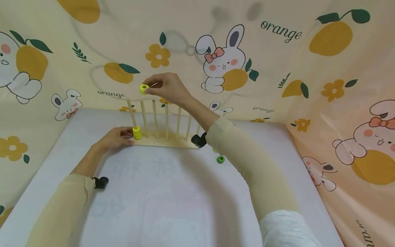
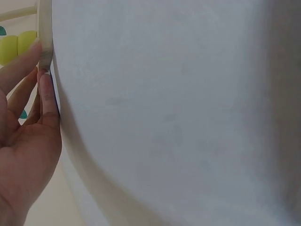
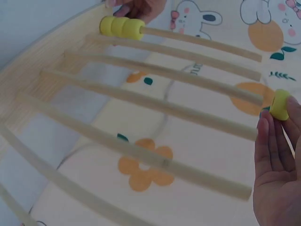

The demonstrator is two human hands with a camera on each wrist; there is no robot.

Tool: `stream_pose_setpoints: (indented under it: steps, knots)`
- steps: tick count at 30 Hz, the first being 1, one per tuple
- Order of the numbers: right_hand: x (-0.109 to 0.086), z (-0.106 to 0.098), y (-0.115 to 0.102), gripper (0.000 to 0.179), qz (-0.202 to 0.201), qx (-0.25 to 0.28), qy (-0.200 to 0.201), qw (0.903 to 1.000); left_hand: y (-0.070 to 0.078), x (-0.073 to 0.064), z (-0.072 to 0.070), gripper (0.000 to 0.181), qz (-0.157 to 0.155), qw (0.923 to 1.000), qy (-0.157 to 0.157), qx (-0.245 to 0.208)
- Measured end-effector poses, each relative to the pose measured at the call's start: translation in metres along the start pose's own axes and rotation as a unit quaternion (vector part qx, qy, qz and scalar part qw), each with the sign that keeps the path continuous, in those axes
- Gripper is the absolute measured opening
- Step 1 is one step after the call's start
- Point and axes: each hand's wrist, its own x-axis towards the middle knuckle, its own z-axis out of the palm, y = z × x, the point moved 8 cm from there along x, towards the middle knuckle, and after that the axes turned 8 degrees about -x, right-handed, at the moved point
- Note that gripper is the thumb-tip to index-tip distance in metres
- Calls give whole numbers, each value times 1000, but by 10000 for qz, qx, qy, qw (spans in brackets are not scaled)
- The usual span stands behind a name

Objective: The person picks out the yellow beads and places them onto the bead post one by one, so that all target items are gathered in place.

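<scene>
A wooden rack (image 1: 166, 142) with several upright pegs stands on the white table. Three yellow beads (image 3: 121, 28) are stacked on its leftmost peg, down at the base. My left hand (image 1: 115, 139) grips the left end of the base, with thumb and fingers at the wood beside the stack. Above the peg tops, my right hand (image 1: 169, 88) pinches another yellow bead (image 1: 143, 89) between thumb and fingertips. The hole of this bead shows in the head view, and it is off the pegs. The right forearm hides part of the rack's right end.
A green bead (image 1: 220, 159) lies on the table right of the rack, and a yellowish bead (image 1: 215, 150) behind it is partly covered by the right sleeve. A patterned cloth (image 1: 185, 65) with rabbits and oranges rises behind the table and along its sides.
</scene>
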Motion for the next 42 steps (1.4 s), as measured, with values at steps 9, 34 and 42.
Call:
stream_pose_setpoints:
  steps: [9,34,42]
  knots:
    - [10,21,-8,27,-78,-220,-276,9993,-2,0,-3,76,-89,9999,-50,79]
    - [20,57,-15,29,-6,-604,-1051,9926,-4,0,5,71,-251,9995,-181,-27]
    - [18,46,-11,29,2,-619,-984,9932,-5,3,2,71,-148,9999,-79,-21]
